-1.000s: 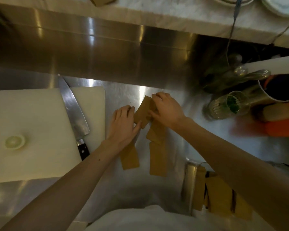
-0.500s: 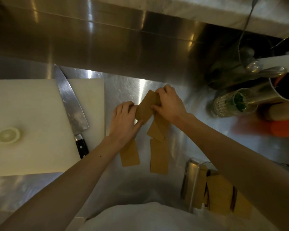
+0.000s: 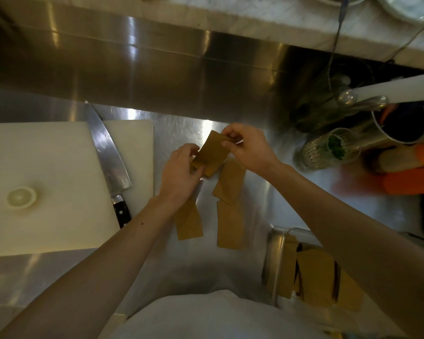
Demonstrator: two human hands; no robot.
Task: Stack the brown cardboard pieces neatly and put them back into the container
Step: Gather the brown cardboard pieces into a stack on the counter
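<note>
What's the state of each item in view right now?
left hand: gripping the lower end of the held cardboard pieces
right hand: pinching their upper end
held cardboard pieces: lifted, tilted
loose cardboard pieces: flat on the steel counter, unstacked
container: open, some cardboard inside
knife: lying on the cutting board, untouched
glass: lying on its side

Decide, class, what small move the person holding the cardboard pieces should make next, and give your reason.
Probably lay the held cardboard pieces, pinched between the left hand and right hand, onto the tilted piece just below and gather it in. Three loose pieces lie on the steel counter, while the metal container already holds others.
</note>
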